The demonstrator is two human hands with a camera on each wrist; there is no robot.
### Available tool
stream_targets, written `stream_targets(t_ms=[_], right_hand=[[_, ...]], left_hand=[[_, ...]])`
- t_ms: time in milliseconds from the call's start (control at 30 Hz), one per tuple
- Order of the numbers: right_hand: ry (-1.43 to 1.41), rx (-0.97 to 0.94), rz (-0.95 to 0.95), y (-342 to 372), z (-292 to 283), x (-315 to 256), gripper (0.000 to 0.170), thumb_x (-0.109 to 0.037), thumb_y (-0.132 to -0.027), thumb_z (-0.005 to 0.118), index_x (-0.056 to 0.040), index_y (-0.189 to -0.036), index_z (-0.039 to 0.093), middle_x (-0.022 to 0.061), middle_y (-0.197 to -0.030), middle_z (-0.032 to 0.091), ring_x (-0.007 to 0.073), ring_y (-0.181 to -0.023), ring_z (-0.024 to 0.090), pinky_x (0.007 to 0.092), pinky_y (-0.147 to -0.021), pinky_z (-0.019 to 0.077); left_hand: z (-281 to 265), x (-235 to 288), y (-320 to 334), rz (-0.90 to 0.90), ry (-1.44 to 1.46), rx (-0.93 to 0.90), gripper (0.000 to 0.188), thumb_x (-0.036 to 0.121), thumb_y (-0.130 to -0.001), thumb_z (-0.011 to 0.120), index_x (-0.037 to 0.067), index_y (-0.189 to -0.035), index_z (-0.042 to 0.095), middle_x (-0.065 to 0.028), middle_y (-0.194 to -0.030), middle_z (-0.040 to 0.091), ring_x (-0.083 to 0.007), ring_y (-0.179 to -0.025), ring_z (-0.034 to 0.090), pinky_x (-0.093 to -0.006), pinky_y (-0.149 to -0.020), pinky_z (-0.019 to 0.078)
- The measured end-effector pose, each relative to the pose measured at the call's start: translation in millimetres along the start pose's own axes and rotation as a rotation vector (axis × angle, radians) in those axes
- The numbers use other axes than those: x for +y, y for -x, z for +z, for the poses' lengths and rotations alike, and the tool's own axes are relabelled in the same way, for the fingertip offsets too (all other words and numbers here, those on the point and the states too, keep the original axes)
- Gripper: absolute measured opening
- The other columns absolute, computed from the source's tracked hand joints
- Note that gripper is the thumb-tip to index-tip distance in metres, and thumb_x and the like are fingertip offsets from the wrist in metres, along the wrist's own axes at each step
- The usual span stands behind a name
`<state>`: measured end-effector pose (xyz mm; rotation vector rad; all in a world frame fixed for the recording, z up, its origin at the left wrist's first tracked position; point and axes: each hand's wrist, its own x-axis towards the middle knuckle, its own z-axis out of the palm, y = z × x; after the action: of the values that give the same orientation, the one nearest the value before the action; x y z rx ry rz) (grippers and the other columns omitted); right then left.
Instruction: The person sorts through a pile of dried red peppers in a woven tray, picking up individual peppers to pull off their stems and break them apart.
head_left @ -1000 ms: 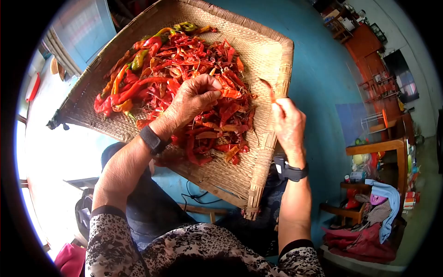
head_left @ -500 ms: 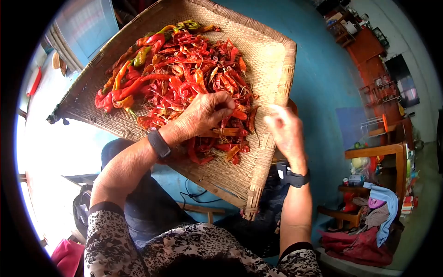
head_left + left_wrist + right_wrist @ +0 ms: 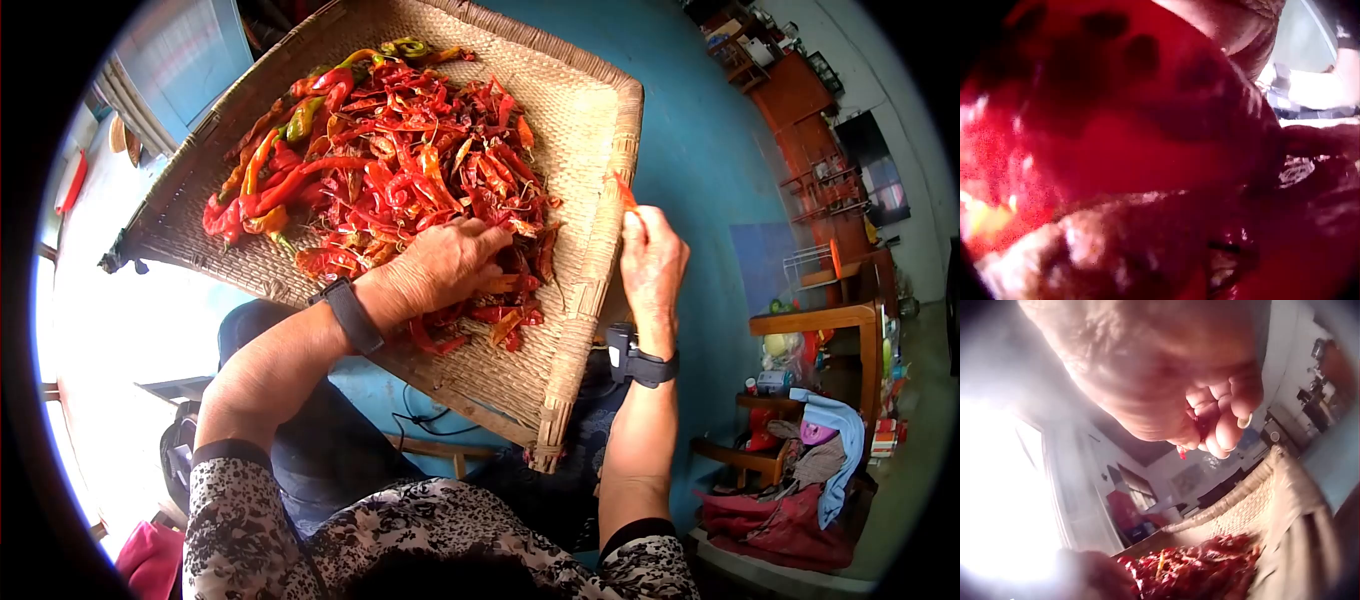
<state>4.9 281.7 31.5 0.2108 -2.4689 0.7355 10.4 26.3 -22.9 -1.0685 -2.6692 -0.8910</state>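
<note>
A heap of red dried chili peppers (image 3: pixel 430 170) fills much of a woven basket tray (image 3: pixel 580 130) in the head view. My left hand (image 3: pixel 440 265) reaches into the near part of the heap, its fingertips hidden among the peppers. Very close to the left wrist camera lies a shiny red chili pepper (image 3: pixel 1147 137), covering most of that view. Over the tray's right rim, my right hand (image 3: pixel 652 265) pinches a red chili pepper (image 3: pixel 625 192) between thumb and fingers, its tip pointing up and left. The right wrist view shows those fingers curled above the rim.
Fresher red, orange and green peppers (image 3: pixel 270 190) lie along the tray's left side. The tray sits over the person's legs (image 3: pixel 330 420). A wooden chair (image 3: pixel 815 320) piled with clothes stands at the right on the blue floor (image 3: pixel 690 150). Cables (image 3: pixel 425 430) trail below the tray.
The left hand, which held an orange-red chili pepper a second ago, has lowered into the heap. The right hand came near it, then moved right and now holds a red chili pepper.
</note>
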Motion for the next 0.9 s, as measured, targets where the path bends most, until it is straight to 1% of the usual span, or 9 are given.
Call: stream_targets(t_ms=[100, 167, 267, 333, 367, 433, 567, 633, 900], right_hand=[[0.114, 0.007, 0.115, 4, -15, 26, 0.014, -0.015, -0.093, 0.058, -0.0025, -0.090, 0.061, 0.0222, -0.074, 0.061, 0.0430, -0.072, 0.061, 0.0440, -0.060, 0.0477], [0.305, -0.121, 0.234, 8, -25, 37, 0.015, -0.017, -0.091, 0.060, -0.0030, -0.095, 0.063, 0.0208, -0.079, 0.064, 0.0418, -0.076, 0.063, 0.0473, -0.065, 0.0490], [0.458, -0.065, 0.071, 16, -22, 54, 0.019, -0.014, -0.089, 0.062, -0.0008, -0.101, 0.063, 0.0197, -0.090, 0.066, 0.0401, -0.085, 0.063, 0.0458, -0.072, 0.0506], [0.262, -0.011, -0.079, 12, -16, 43, 0.023, -0.011, -0.087, 0.064, 0.0013, -0.106, 0.062, 0.0198, -0.100, 0.065, 0.0383, -0.092, 0.063, 0.0429, -0.077, 0.0514], [0.113, -0.050, -0.086, 11, -10, 39, 0.026, -0.010, -0.088, 0.064, -0.0010, -0.112, 0.062, 0.0180, -0.101, 0.066, 0.0290, -0.088, 0.067, 0.0379, -0.076, 0.0533], [-0.061, -0.188, -0.126, 10, 0, 17, 0.027, -0.008, -0.088, 0.065, -0.0019, -0.114, 0.061, 0.0157, -0.103, 0.066, 0.0235, -0.087, 0.067, 0.0336, -0.071, 0.0545], [-0.296, -0.497, -0.196, 10, 23, -29, 0.034, -0.005, -0.083, 0.068, -0.0029, -0.116, 0.060, 0.0152, -0.105, 0.064, 0.0298, -0.093, 0.064, 0.0357, -0.079, 0.0527], [-0.277, -0.608, -0.192, 9, 30, -44, 0.036, -0.003, -0.082, 0.067, -0.0041, -0.117, 0.059, 0.0172, -0.106, 0.064, 0.0326, -0.095, 0.063, 0.0368, -0.080, 0.0521], [-0.482, -0.592, -0.091, 9, 42, -54, 0.017, 0.006, -0.084, 0.057, -0.0009, -0.099, 0.059, 0.0179, -0.089, 0.067, 0.0295, -0.080, 0.067, 0.0362, -0.067, 0.0524]], left_hand=[[10, 2, 4, 0.088, -0.178, -0.011, 0.038, 0.032, -0.084, 0.067, 0.007, -0.111, 0.058, -0.0132, -0.093, 0.060, -0.0304, -0.089, 0.060, -0.0398, -0.075, 0.0524], [15, 3, 5, 0.082, -0.250, -0.015, 0.037, 0.034, -0.083, 0.067, 0.008, -0.109, 0.059, -0.0113, -0.091, 0.060, -0.0287, -0.088, 0.059, -0.0381, -0.074, 0.0520], [14, 5, 5, 0.022, -0.295, -0.086, 0.031, 0.032, -0.083, 0.067, 0.009, -0.103, 0.061, -0.0107, -0.090, 0.060, -0.0282, -0.088, 0.060, -0.0380, -0.074, 0.0518], [14, 2, 5, 0.061, -0.266, -0.076, 0.024, 0.029, -0.082, 0.067, 0.009, -0.095, 0.062, -0.0097, -0.089, 0.060, -0.0278, -0.087, 0.060, -0.0386, -0.074, 0.0522], [14, 2, 4, 0.062, -0.267, -0.076, 0.024, 0.029, -0.082, 0.067, 0.009, -0.095, 0.062, -0.0097, -0.089, 0.060, -0.0278, -0.087, 0.060, -0.0386, -0.074, 0.0522], [12, 2, 5, 0.023, -0.166, -0.056, 0.017, 0.017, -0.079, 0.069, 0.009, -0.092, 0.063, -0.0083, -0.087, 0.058, -0.0283, -0.089, 0.060, -0.0397, -0.075, 0.0521], [12, -1, 3, 0.004, -0.085, 0.001, 0.013, 0.011, -0.077, 0.068, 0.009, -0.088, 0.061, -0.0078, -0.085, 0.058, -0.0293, -0.085, 0.060, -0.0400, -0.071, 0.0522], [3, 2, 2, 0.124, 0.031, 0.087, 0.007, 0.011, -0.079, 0.062, 0.007, -0.083, 0.057, -0.0118, -0.084, 0.058, -0.0312, -0.084, 0.061, -0.0410, -0.070, 0.0521], [-1, -1, 3, 0.142, 0.084, 0.097, 0.009, 0.006, -0.078, 0.062, 0.005, -0.085, 0.057, -0.0120, -0.086, 0.059, -0.0331, -0.085, 0.060, -0.0423, -0.071, 0.0512]])
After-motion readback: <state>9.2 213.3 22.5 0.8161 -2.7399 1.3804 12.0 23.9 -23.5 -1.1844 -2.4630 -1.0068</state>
